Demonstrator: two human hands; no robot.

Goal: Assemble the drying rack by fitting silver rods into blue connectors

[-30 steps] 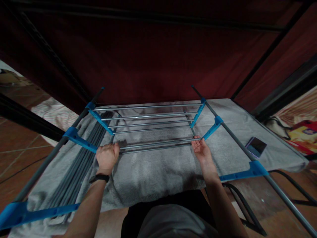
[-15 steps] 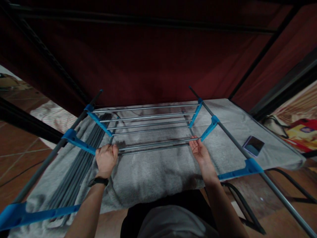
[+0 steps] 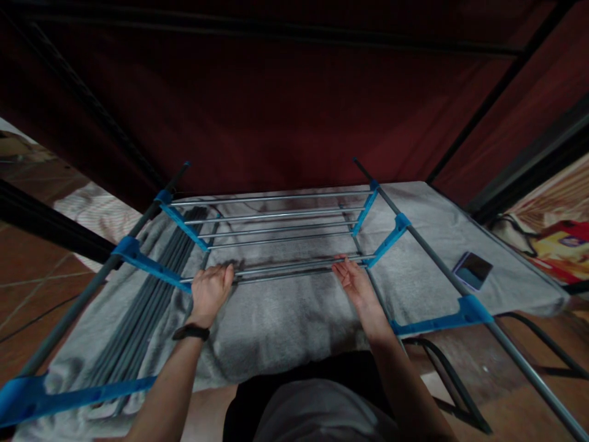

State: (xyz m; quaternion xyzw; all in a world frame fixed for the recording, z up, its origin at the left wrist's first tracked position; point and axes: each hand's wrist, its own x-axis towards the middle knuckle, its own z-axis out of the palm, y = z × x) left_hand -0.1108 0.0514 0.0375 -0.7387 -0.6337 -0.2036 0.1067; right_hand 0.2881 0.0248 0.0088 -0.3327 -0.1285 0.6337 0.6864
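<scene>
1. Head view: rods (image 3: 285,268) are seen between left bracket (image 3: 154,268) and right bracket (image 3: 389,240).
2. They are clasped by left hand (image 3: 211,290), met by palm-up right hand (image 3: 353,282), its grip unclear.
3. Light, stiff, slippery handling is expected; best held near 2 ends.

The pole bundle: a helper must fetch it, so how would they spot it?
Find the grey blanket below the red panel. On its left side, partly beneath blue brackets, lies the pole bundle. It is grey and tightly packed, unlike the spaced silver bars.
</scene>
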